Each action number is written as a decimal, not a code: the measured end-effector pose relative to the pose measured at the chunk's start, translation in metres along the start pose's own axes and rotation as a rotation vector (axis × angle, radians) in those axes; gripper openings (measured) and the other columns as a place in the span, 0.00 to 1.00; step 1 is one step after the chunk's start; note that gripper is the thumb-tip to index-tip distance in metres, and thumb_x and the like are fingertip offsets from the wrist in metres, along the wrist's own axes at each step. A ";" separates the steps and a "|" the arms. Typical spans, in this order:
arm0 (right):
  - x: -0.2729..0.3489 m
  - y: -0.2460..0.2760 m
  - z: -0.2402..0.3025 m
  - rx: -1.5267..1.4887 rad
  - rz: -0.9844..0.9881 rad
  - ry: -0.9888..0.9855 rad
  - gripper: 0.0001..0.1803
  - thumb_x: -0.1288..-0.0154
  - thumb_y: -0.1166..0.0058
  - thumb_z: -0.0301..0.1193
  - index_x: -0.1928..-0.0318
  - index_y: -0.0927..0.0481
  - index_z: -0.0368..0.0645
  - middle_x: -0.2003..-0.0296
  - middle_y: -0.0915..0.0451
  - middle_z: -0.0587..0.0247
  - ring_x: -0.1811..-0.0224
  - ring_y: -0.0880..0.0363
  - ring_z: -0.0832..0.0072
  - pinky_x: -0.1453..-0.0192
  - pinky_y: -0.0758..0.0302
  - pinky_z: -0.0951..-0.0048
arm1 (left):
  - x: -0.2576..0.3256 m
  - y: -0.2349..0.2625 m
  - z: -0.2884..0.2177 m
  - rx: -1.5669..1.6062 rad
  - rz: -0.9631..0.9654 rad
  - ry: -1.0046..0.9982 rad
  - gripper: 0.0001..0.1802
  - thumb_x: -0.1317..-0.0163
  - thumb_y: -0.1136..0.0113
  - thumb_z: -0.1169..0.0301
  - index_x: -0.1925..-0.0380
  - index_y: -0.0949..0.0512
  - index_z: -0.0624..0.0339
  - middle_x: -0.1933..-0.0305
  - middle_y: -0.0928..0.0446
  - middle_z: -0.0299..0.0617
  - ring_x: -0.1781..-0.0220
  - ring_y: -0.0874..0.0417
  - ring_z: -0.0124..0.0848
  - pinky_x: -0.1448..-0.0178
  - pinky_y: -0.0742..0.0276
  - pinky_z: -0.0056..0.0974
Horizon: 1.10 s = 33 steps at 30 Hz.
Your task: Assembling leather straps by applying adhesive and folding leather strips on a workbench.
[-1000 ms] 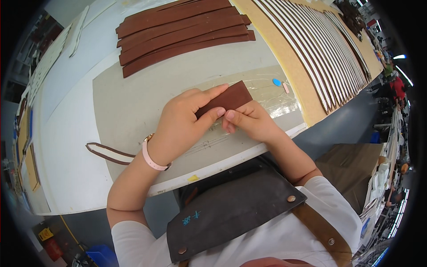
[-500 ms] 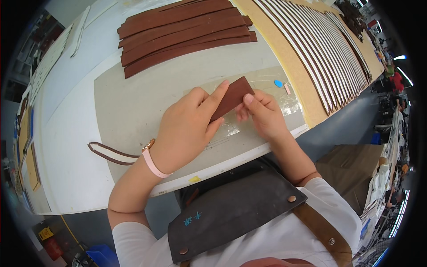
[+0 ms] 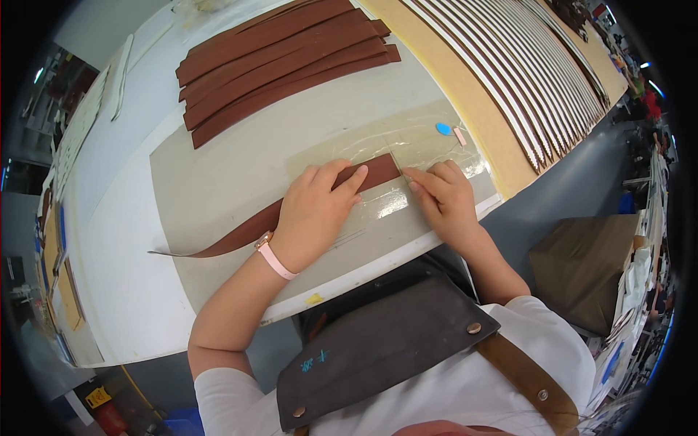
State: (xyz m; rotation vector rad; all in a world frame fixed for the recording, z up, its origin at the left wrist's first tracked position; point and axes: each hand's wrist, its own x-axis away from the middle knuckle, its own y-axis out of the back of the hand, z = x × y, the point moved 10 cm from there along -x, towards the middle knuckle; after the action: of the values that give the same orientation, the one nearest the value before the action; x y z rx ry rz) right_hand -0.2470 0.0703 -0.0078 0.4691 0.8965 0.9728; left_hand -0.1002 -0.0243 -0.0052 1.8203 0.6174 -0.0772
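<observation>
A long reddish-brown leather strip (image 3: 382,171) lies across the grey mat, its left part twisting to an edge-on tail. My left hand (image 3: 314,202) lies over it, fingers spread, pressing it down near its right end. On that wrist is a pink-banded watch (image 3: 270,256). My right hand (image 3: 445,195) is at the strip's right end, thumb and forefinger drawn together in a pinch at its edge. Whatever is between those fingertips is too small to make out. Under the strip's right end is a glossy clear sheet (image 3: 392,207).
A stack of brown leather strips (image 3: 283,65) lies at the far side of the mat (image 3: 218,174). A blue oval piece (image 3: 443,128) and a small pink piece (image 3: 459,136) lie beyond my right hand. Rows of white-and-brown strips (image 3: 509,73) cover a tan board at right.
The strip has come down from between my hands to lie flat on the mat. My right hand has shifted from gripping its top corner to its end edge; my left hand has flattened over it.
</observation>
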 end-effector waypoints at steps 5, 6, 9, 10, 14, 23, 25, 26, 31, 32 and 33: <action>0.001 -0.006 0.012 0.111 -0.007 0.099 0.16 0.39 0.34 0.25 0.49 0.12 0.44 0.69 0.26 0.63 0.65 0.28 0.65 0.62 0.29 0.66 | -0.005 -0.005 0.001 -0.023 -0.010 -0.007 0.24 0.41 0.29 0.70 0.42 0.17 0.52 0.43 0.22 0.43 0.46 0.23 0.44 0.41 0.23 0.45; 0.001 -0.006 0.011 0.106 -0.010 0.089 0.16 0.39 0.34 0.25 0.49 0.12 0.44 0.69 0.26 0.63 0.65 0.28 0.65 0.62 0.29 0.66 | -0.004 -0.005 0.001 -0.023 -0.004 0.016 0.24 0.41 0.30 0.71 0.42 0.17 0.52 0.43 0.22 0.43 0.45 0.23 0.44 0.41 0.23 0.45; 0.001 -0.006 0.013 0.133 -0.019 0.097 0.17 0.39 0.33 0.26 0.49 0.12 0.44 0.69 0.27 0.63 0.65 0.29 0.64 0.61 0.29 0.65 | -0.005 -0.007 -0.002 -0.062 0.009 0.034 0.23 0.39 0.31 0.71 0.42 0.16 0.51 0.43 0.22 0.44 0.45 0.23 0.44 0.41 0.23 0.44; 0.001 -0.006 0.014 0.152 -0.020 0.108 0.17 0.41 0.32 0.27 0.50 0.12 0.44 0.70 0.28 0.64 0.65 0.29 0.65 0.60 0.29 0.65 | -0.005 -0.008 -0.003 -0.065 0.020 0.032 0.23 0.39 0.31 0.71 0.42 0.16 0.51 0.43 0.22 0.44 0.45 0.23 0.44 0.41 0.23 0.44; 0.001 -0.007 0.014 0.161 -0.030 0.114 0.17 0.43 0.32 0.28 0.51 0.12 0.43 0.70 0.29 0.64 0.64 0.29 0.65 0.59 0.29 0.65 | -0.005 -0.006 -0.003 -0.084 0.019 0.044 0.22 0.40 0.30 0.70 0.43 0.16 0.52 0.45 0.22 0.44 0.46 0.23 0.43 0.44 0.23 0.44; 0.005 -0.003 0.008 0.052 -0.004 0.101 0.17 0.41 0.32 0.31 0.51 0.11 0.44 0.68 0.29 0.63 0.63 0.29 0.64 0.57 0.28 0.64 | -0.009 -0.006 -0.005 -0.100 0.033 0.041 0.22 0.39 0.30 0.70 0.43 0.15 0.52 0.46 0.22 0.45 0.48 0.22 0.44 0.46 0.22 0.44; 0.004 -0.004 0.010 0.083 -0.002 0.107 0.17 0.41 0.32 0.31 0.50 0.11 0.44 0.68 0.29 0.63 0.62 0.29 0.64 0.56 0.28 0.64 | -0.009 -0.007 -0.005 -0.097 0.039 0.042 0.22 0.39 0.30 0.70 0.43 0.15 0.51 0.46 0.22 0.45 0.48 0.22 0.44 0.46 0.22 0.44; 0.004 -0.006 0.011 0.116 0.003 0.115 0.17 0.41 0.32 0.31 0.50 0.11 0.44 0.67 0.29 0.63 0.62 0.29 0.64 0.56 0.29 0.64 | -0.009 -0.007 -0.005 -0.096 0.043 0.045 0.22 0.39 0.30 0.70 0.43 0.16 0.51 0.46 0.22 0.46 0.48 0.22 0.44 0.46 0.22 0.44; 0.003 -0.009 0.009 0.118 0.004 0.102 0.17 0.41 0.32 0.31 0.51 0.11 0.44 0.68 0.29 0.63 0.61 0.28 0.64 0.55 0.29 0.63 | -0.008 -0.005 -0.006 -0.100 0.050 0.039 0.23 0.39 0.30 0.70 0.42 0.16 0.51 0.45 0.23 0.46 0.48 0.22 0.44 0.46 0.23 0.44; 0.002 -0.009 0.009 0.115 0.002 0.100 0.17 0.41 0.32 0.31 0.51 0.11 0.44 0.68 0.29 0.63 0.61 0.28 0.64 0.55 0.29 0.63 | -0.006 -0.003 -0.006 -0.124 0.068 0.035 0.24 0.39 0.30 0.70 0.41 0.17 0.50 0.45 0.23 0.46 0.48 0.22 0.44 0.45 0.23 0.44; 0.002 -0.009 0.009 0.114 0.004 0.101 0.17 0.41 0.32 0.31 0.51 0.11 0.44 0.68 0.29 0.63 0.61 0.28 0.64 0.55 0.29 0.63 | -0.003 -0.002 -0.006 -0.148 0.087 0.031 0.24 0.39 0.30 0.70 0.40 0.17 0.50 0.44 0.23 0.46 0.48 0.23 0.44 0.45 0.23 0.44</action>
State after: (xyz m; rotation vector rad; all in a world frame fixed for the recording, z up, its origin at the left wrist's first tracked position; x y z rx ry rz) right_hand -0.2349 0.0679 -0.0101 0.5223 1.0464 0.9592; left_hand -0.1051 -0.0192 -0.0034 1.7053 0.5504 0.0546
